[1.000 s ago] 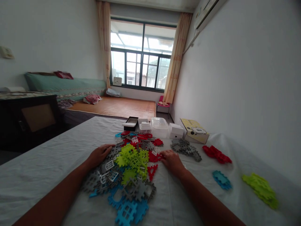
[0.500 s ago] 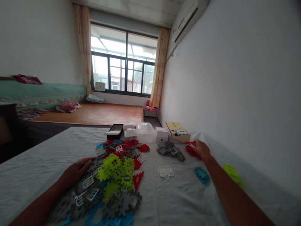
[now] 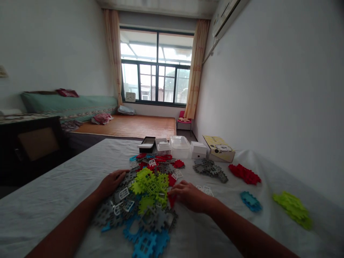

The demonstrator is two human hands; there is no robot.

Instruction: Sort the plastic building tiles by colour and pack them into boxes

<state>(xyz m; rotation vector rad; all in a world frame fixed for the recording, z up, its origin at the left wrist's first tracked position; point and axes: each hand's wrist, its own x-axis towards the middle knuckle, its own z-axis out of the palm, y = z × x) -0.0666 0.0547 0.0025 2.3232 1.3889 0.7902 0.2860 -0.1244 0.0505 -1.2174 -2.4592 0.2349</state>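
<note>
A mixed pile of toothed plastic building pieces lies before me, with lime-green pieces (image 3: 147,182) on top, grey ones (image 3: 157,218) around them and blue ones (image 3: 150,243) at the near end. At the pile's left edge my left hand (image 3: 114,182) rests on grey pieces, its fingers extended, holding nothing visible. My right hand (image 3: 189,197) is at the pile's right side, fingers bent around a red triangular piece (image 3: 172,200) that they partly cover. Small white window-frame pieces (image 3: 124,194) are scattered over the pile.
Right of the pile are separate groups: grey pieces (image 3: 209,170), red pieces (image 3: 244,173), blue pieces (image 3: 251,201) and lime-green pieces (image 3: 292,209). White frames (image 3: 208,191) lie partly behind my right hand. Along the back stand a black box (image 3: 147,144), clear tub (image 3: 179,147), white box (image 3: 199,149) and yellow carton (image 3: 220,148).
My right hand has let go of red pieces at the far right and moved left to the red triangular piece by the pile. My left hand stays at the pile. The view has turned left.
</note>
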